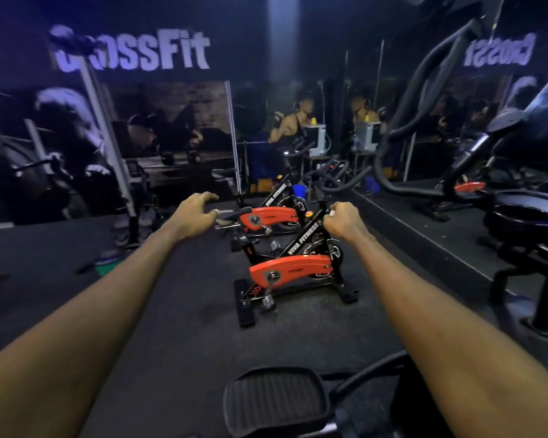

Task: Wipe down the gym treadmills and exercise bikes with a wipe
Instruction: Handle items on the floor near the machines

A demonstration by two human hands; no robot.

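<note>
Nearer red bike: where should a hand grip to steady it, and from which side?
Grip the slanted VIVA FITNESS frame tube of the nearer red bike from above, on its near side: it is a slim, bare bar, tilted upward.
</note>
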